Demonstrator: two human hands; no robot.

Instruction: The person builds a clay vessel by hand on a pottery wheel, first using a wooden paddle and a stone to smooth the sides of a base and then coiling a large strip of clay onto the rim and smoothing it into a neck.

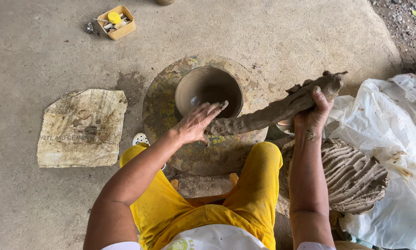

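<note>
A brown clay bowl (pixel 208 90) stands on a round, paint-stained wheel (pixel 171 99) on the concrete floor. A long thick roll of wet grey clay (pixel 272 111) slants from the bowl's near rim up to the right. My right hand (pixel 313 115) grips the roll near its upper end. My left hand (pixel 197 122) lies flat with fingers spread, pressing the roll's lower end by the bowl's rim. My knees in yellow trousers (pixel 258 176) flank the wheel.
A big lump of grooved grey clay (pixel 351 176) sits at my right on white plastic sheeting (pixel 393 125). A torn paper sack (pixel 80 127) lies flat at left. A small yellow tray (pixel 117 22) of tools sits at the far left.
</note>
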